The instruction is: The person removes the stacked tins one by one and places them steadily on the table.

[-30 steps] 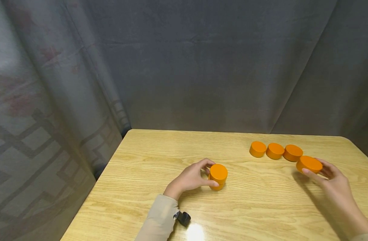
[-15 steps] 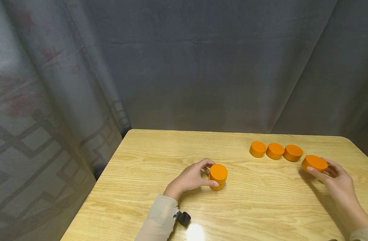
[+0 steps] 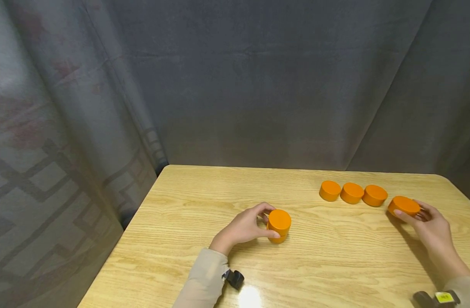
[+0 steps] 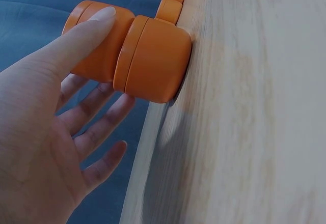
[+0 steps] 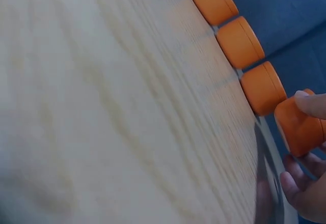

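Observation:
Near the middle of the table, two round orange lidded jars stand stacked, the upper jar [image 3: 279, 220] on the lower jar [image 4: 155, 58]. My left hand [image 3: 244, 226] grips the upper one from the left, thumb on its near side; fingertips reach the seam between the two in the left wrist view. On the right, my right hand [image 3: 435, 229] holds another orange jar [image 3: 403, 206] between thumb and fingers. That jar is tilted in the right wrist view, right beside the end of a row, with a shadow below it on the table.
Three more orange jars stand in a slanting row at the back right: left jar [image 3: 329, 191], middle jar [image 3: 352, 193] and right jar [image 3: 375, 195]. The wooden table [image 3: 204, 192] ends at a grey curtain [image 3: 250, 85]. Black wrist devices sit on both sleeves.
My right hand has moved a little to the right and away from me with its jar, widening the gap to the row. The left hand and its stack have stayed in place.

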`<state>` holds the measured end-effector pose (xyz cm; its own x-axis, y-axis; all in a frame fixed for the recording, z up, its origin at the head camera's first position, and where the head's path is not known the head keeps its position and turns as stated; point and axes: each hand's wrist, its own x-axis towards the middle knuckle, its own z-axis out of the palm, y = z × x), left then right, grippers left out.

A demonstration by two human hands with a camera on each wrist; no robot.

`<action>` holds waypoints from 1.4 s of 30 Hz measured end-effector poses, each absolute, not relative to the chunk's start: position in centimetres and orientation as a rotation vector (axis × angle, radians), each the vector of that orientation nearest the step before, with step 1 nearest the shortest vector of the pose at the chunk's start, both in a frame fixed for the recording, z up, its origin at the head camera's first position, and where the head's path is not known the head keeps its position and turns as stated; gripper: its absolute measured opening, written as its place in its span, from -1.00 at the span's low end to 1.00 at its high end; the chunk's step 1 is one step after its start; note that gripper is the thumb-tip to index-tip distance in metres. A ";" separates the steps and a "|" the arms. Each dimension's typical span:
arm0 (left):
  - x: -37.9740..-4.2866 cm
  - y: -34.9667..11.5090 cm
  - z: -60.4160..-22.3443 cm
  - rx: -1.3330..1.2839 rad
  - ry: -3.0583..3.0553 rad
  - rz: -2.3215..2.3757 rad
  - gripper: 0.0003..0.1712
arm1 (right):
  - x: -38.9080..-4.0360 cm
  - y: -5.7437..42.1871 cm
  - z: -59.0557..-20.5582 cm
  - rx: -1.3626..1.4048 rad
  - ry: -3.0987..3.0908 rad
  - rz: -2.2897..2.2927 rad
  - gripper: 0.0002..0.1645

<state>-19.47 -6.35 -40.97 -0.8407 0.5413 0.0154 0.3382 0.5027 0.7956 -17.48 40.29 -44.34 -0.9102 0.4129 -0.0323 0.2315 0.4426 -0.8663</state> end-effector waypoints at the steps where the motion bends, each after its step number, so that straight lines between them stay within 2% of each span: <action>1: -19.5 -6.3 -41.0 0.749 2.511 1.249 -0.37 | -17.7 40.4 -44.3 -0.564 -2.510 1.461 0.10; 22: -19.6 -6.2 -41.2 0.760 2.523 1.226 -0.36 | -20.1 42.1 -44.6 -0.511 -2.542 1.486 0.10; 42: -19.7 -6.3 -41.4 0.767 2.534 1.214 -0.35 | -21.5 41.5 -43.9 -0.519 -2.684 1.369 0.05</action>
<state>-19.71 -6.32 -41.39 -0.8372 0.5466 0.0194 0.3576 0.5203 0.7755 -21.53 41.47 -43.87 -0.9389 0.3353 -0.0780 0.2601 0.5424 -0.7988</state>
